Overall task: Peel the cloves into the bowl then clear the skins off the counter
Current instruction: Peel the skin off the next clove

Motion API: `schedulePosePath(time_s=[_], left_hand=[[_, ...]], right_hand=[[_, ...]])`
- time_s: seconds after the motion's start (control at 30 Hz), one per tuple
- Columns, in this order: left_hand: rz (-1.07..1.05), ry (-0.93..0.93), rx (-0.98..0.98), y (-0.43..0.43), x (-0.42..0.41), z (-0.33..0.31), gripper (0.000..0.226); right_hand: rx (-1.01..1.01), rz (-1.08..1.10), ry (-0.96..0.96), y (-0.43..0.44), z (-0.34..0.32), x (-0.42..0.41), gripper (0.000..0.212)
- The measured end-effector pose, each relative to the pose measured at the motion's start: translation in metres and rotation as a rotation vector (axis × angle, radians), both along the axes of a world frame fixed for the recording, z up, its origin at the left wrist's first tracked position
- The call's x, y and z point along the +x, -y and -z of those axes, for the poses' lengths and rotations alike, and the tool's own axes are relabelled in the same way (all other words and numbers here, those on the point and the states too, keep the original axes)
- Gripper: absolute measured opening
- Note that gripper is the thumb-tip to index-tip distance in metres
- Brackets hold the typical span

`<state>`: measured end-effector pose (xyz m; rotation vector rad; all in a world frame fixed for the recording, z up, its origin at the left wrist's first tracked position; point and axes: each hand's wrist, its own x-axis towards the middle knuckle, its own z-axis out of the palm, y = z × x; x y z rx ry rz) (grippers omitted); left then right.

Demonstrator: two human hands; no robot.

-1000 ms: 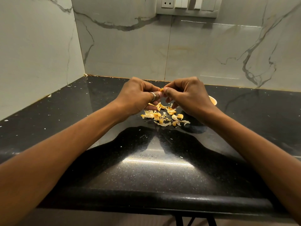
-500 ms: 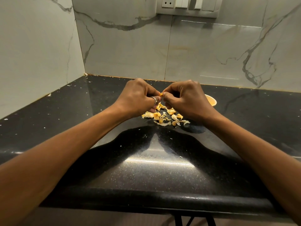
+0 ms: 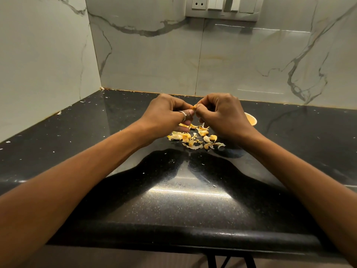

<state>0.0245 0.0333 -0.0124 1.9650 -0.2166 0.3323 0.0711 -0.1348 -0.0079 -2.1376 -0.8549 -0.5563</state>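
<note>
A: Where is the clove that is being peeled?

B: The small orange-yellow garlic clove [image 3: 194, 107] is held in the air between both hands, above the counter. The left hand [image 3: 168, 115] pinches it with curled fingers. The right hand [image 3: 222, 115] pinches it from the other side, thumb and fingertips closed on it. Only a sliver of it shows between the fingertips.

A: And the skins?

B: A loose pile of pale yellow papery skins [image 3: 195, 140] lies on the glossy black speckled stone counter [image 3: 173, 200], directly under the hands. Some pieces look plumper, but I cannot tell whether they are cloves or curled skin.

A: The bowl?

B: The small round pale orange bowl [image 3: 251, 119] stands on the counter just behind the right hand, to the right of the pile. The hand hides most of it, and what it holds cannot be seen.

A: Anything else around?

B: There is a silver ring [image 3: 183, 115] on a finger of the left hand. Tiny white flecks [image 3: 59, 112] are scattered over the counter, mostly toward the left wall. White marble tiles [image 3: 154, 60] with grey veins rise behind, and a grey switch-and-socket panel [image 3: 222, 6] sits at the top edge.
</note>
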Motion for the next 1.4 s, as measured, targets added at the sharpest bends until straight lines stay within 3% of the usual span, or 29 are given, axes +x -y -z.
schedulePosePath(time_s=[0.23, 0.43, 0.8, 1.2, 1.4], left_hand=[[0.091, -0.167, -0.272, 0.000, -0.001, -0.001, 0.019], [0.106, -0.131, -0.271, 0.001, -0.002, -0.002, 0.019], [0.154, -0.163, -0.501, 0.002, 0.003, -0.004, 0.019], [0.221, -0.146, -0.647, 0.000, -0.001, -0.014, 0.018], [0.174, -0.123, -0.629, -0.002, 0.001, -0.013, 0.015]], right_hand=[[-0.004, 0.013, -0.040, 0.002, -0.002, 0.001, 0.016], [0.181, -0.111, -0.329, 0.004, -0.005, 0.000, 0.017], [0.415, -0.220, -0.704, 0.003, -0.013, -0.006, 0.022], [0.331, -0.163, -0.724, 0.003, -0.010, -0.003, 0.024], [0.343, -0.168, -0.685, 0.005, -0.012, -0.001, 0.022]])
